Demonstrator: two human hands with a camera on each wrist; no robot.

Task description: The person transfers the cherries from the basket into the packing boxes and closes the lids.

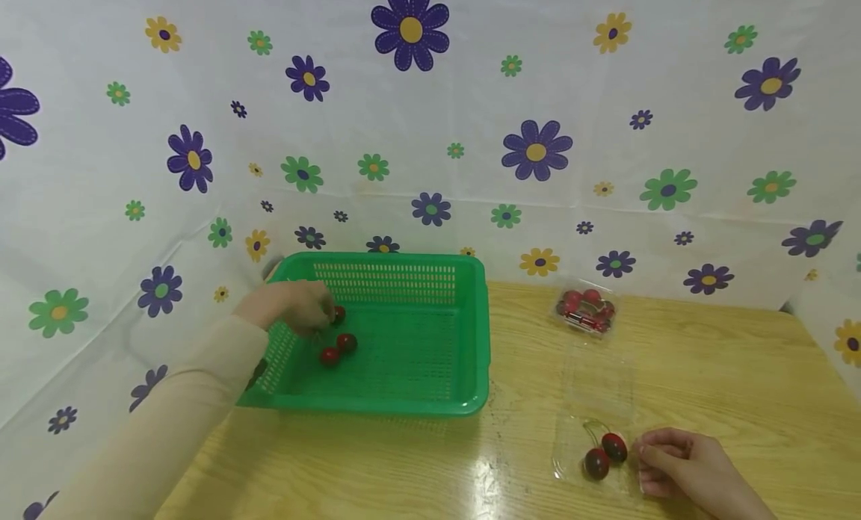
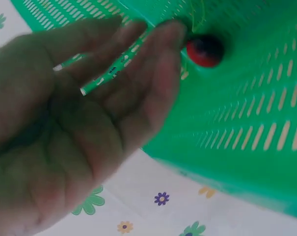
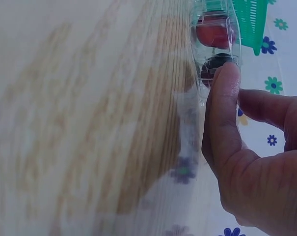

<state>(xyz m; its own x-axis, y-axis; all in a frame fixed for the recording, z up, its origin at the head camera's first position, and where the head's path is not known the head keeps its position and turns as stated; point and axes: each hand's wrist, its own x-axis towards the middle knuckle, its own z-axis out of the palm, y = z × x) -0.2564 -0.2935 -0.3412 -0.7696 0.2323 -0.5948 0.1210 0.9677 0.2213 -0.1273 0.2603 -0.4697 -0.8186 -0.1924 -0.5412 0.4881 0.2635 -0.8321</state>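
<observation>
Reaching into the green basket (image 1: 377, 409), one left hand (image 1: 296, 307): fingers bent, not spread, beside one cherry (image 1: 339, 314); we cannot tell whether they pinch it. Right of the basket, one right hand (image 1: 689, 468): thumb and fingers drawn together, pinching the edge of one open clear box (image 1: 601, 385). We count three visible cherries within the basket, toward its left side; two stemmed cherries (image 1: 596, 464) in the open box; one closed clear box (image 1: 587, 323), also right of the basket, containing several more, number unclear.

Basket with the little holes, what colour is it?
The basket is green; it shows best in the head view.
</observation>
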